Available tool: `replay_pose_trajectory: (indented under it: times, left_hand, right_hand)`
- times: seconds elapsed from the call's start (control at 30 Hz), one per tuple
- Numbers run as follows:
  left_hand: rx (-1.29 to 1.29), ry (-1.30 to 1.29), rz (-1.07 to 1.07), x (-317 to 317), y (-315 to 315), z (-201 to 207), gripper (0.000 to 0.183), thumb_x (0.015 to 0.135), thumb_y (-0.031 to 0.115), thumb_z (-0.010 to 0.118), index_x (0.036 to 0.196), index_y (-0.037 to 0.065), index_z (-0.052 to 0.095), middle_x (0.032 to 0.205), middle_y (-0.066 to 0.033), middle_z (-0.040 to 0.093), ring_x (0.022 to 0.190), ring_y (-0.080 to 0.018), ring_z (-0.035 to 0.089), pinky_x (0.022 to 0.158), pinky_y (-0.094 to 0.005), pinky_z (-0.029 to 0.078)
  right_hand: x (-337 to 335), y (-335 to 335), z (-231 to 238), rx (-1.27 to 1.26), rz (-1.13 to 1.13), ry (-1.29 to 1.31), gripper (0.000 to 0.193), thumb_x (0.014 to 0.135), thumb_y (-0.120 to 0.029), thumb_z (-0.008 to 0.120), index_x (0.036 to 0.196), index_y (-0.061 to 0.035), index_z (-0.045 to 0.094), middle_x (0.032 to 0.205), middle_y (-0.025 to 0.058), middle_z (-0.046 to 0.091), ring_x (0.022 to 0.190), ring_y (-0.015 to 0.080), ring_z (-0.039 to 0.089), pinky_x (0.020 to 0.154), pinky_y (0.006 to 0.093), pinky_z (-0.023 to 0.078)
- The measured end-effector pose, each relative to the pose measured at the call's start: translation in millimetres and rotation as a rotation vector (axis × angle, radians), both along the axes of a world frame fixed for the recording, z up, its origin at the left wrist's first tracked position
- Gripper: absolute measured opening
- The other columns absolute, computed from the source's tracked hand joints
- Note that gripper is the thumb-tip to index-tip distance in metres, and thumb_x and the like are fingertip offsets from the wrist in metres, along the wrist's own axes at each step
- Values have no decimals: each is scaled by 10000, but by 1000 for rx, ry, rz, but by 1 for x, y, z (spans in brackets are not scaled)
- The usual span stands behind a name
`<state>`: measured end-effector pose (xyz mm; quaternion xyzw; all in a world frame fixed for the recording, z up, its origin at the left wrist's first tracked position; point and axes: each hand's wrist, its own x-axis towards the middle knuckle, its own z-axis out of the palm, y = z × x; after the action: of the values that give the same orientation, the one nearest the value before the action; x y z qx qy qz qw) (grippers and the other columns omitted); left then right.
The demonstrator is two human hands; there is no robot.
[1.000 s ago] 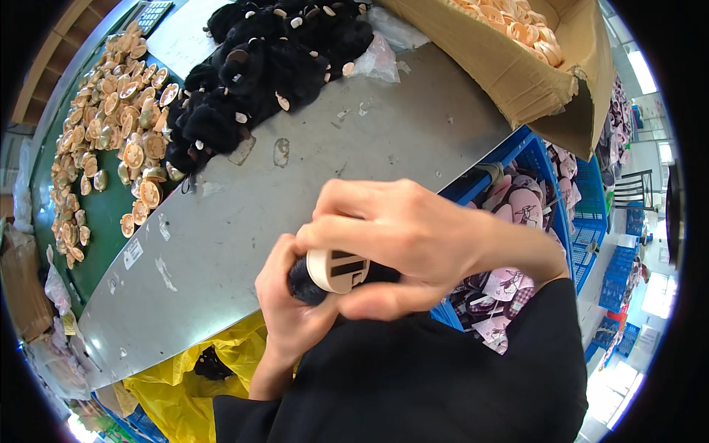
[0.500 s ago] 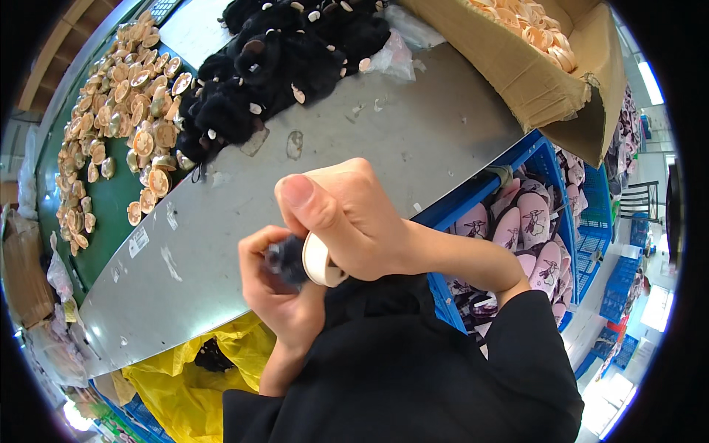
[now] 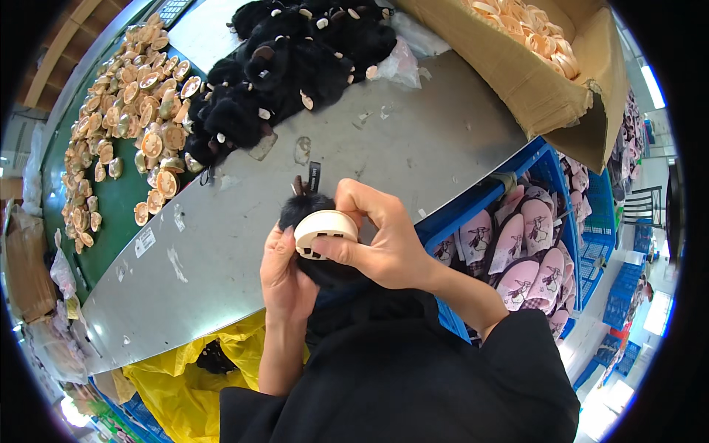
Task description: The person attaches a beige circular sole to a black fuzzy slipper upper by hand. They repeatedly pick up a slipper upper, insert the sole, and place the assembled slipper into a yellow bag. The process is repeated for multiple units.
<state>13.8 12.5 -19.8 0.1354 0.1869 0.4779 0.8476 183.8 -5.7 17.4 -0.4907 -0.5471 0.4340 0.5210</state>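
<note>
In front of my chest I hold a small black furry piece [image 3: 300, 209] with a dark label [image 3: 314, 177] sticking up from it. A round cream plastic cap [image 3: 323, 220], with dark slots along its near side, sits against the fur. My left hand [image 3: 284, 277] is closed around the furry piece from the left, its thumb beside the cap's edge. From the right, my right hand [image 3: 388, 240] pinches the cap, thumb across the slotted side and index finger bent behind. How far the cap is fitted onto the fur is hidden.
A grey metal table [image 3: 244, 199] spreads ahead, with a heap of black furry pieces [image 3: 295, 66] on it. Beyond, left, many gold-and-cream shells [image 3: 151, 144] lie on a green surface. A cardboard box [image 3: 517, 81] of cream rings, a blue crate [image 3: 543, 155] of pink slippers and a yellow bag [image 3: 177, 380] surround me.
My right hand has turned from a raised-thumb fist to a pinch on the cap. The cap has tilted to show its slots, and the furry piece and label have come into clearer view.
</note>
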Motion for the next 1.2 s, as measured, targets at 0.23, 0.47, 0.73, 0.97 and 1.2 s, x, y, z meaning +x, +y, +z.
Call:
replay_pose_trajectory:
  times: [0.23,0.47,0.73,0.97,1.2]
  left_hand:
    - [556,537,330,13,10,-2,196,1006,167,627,1067,-19,609,1072,-76,621,967,-191,593,909,-279,460]
    - [939,1335,445,17,9,16,122,870,14,721,924,-18,617,925,-133,592,835,-276,575,752,-332,467]
    - [971,1289,355,39,-1,1,112,880,20,696,902,-12,591,916,-133,571,809,-269,557,735,-333,454]
    - [1006,1278,405,53,-6,-15,118,884,-2,664,905,-14,548,922,-145,544,822,-288,529,737,-350,449]
    - [1045,1251,423,52,6,-22,97,875,-44,628,917,-20,544,916,-163,530,796,-324,525,693,-375,456]
  right_hand:
    - [-5,1,-1,236,-205,-274,299,804,-109,810,797,-36,520,746,113,478,644,288,479,576,368,394]
    - [-9,2,-26,166,-280,-240,248,873,-169,741,844,-28,539,798,108,508,654,243,485,588,353,408]
    - [-8,9,-42,111,-306,142,193,993,-131,435,971,13,561,928,93,560,821,166,509,744,301,440]
    - [-1,10,-45,-77,-263,111,185,973,-68,387,974,1,559,857,96,573,763,185,534,719,321,454]
    - [-9,19,-34,-42,-367,-86,112,957,-25,425,920,4,526,819,161,574,685,275,542,646,371,453]
